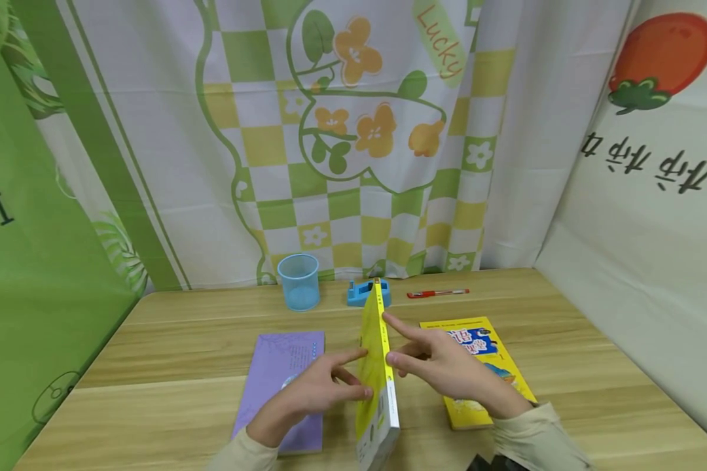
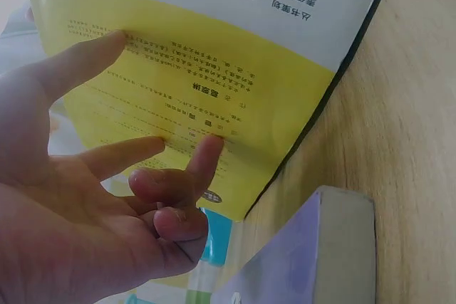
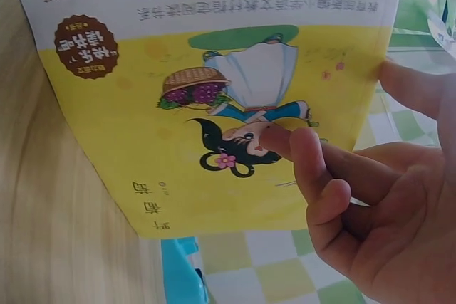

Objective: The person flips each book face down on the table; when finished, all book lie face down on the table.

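A thin yellow-and-white book (image 1: 372,373) stands upright on the table, its spine facing me, between my two hands. My left hand (image 1: 312,389) touches one cover with its thumb and fingertips; in the left wrist view that cover (image 2: 285,55) carries small print and a barcode. From the other side my right hand (image 1: 448,363) touches the book, with fingertips at the spine and a finger on the illustrated cover (image 3: 107,133). That cover shows a cartoon figure and a basket of grapes. Neither hand wraps round the book.
A purple book (image 1: 271,366) lies left of the upright one, and another yellow book (image 1: 501,347) lies to the right, partly under my right forearm. Along the back are a blue mesh cup (image 1: 299,284), a blue tape dispenser (image 1: 356,294) and a red pen (image 1: 436,294).
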